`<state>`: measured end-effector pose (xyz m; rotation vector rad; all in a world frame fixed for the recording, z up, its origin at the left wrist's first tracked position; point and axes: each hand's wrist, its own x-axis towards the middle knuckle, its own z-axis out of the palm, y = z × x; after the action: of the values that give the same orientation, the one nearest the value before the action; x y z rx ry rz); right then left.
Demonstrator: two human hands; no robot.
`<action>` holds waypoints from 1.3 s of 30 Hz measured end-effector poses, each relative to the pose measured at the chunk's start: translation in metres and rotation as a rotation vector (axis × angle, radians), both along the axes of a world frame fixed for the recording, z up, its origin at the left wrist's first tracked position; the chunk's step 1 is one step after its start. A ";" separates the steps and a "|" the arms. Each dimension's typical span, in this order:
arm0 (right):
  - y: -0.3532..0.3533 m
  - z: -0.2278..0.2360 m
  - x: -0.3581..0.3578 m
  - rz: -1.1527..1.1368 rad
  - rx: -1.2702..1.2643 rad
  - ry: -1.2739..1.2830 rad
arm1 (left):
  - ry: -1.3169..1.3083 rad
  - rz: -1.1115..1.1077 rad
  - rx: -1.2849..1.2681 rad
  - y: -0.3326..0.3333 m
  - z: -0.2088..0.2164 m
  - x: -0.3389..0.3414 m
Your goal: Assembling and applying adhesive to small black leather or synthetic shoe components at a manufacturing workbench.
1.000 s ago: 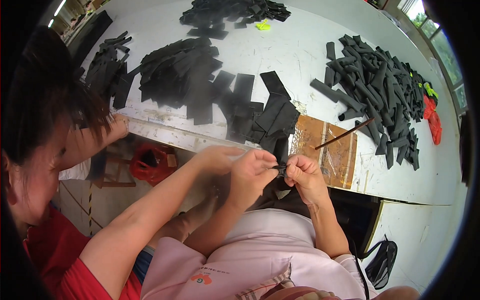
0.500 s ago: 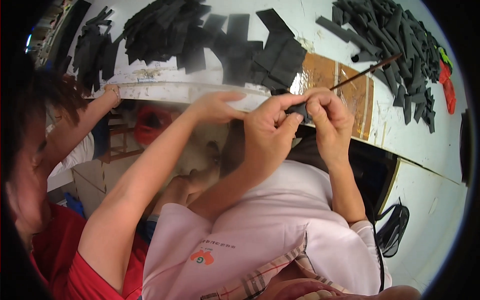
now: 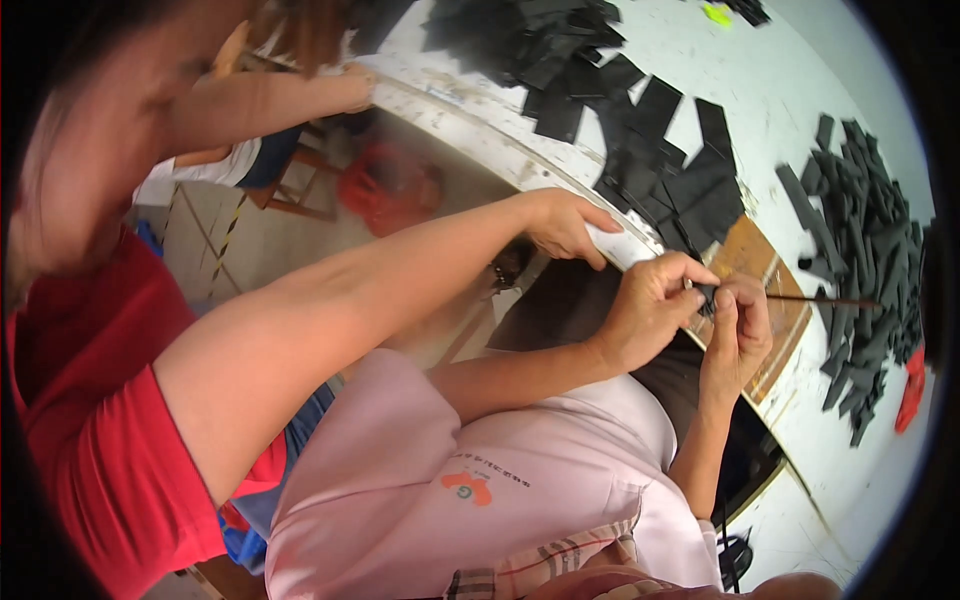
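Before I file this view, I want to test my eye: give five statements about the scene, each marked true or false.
The left hand and right hand meet at a small black piece. True.
The right hand is spread flat. False: it is curled.
Dark tube-like pieces lie heaped right of the hands. True.
The nearby co-worker's sleeve is green. False: that sleeve is red.
Flat black pieces lie on the white table. True.
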<state>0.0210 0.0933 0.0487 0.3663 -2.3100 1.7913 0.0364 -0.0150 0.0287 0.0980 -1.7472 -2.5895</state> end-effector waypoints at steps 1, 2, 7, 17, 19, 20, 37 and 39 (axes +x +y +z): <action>-0.002 -0.002 -0.001 0.000 0.005 -0.016 | -0.083 -0.009 0.026 -0.001 0.005 0.000; -0.002 -0.003 -0.002 0.001 -0.013 -0.064 | -0.045 0.027 -0.017 -0.003 0.004 0.000; 0.003 -0.006 -0.003 0.016 -0.186 -0.233 | 0.066 0.056 0.147 -0.005 0.000 -0.009; 0.006 0.015 0.011 0.197 -0.536 -0.343 | -0.167 -0.894 1.075 -0.030 0.021 -0.007; 0.005 0.020 0.019 0.334 -0.593 -0.383 | -0.155 -0.963 1.038 -0.033 0.022 -0.006; 0.007 0.018 0.019 0.357 -0.566 -0.307 | -0.073 -0.940 0.974 -0.033 0.020 -0.007; 0.016 0.006 0.007 0.096 -0.238 -0.181 | 0.087 -0.088 0.131 -0.002 0.023 0.001; 0.012 0.008 0.007 0.124 -0.246 -0.201 | 0.248 0.068 -0.080 0.002 0.014 -0.003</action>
<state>0.0276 0.1052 0.0564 0.3069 -2.1960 2.2367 0.0334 -0.0126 0.0431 -0.1549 -1.7230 -2.3627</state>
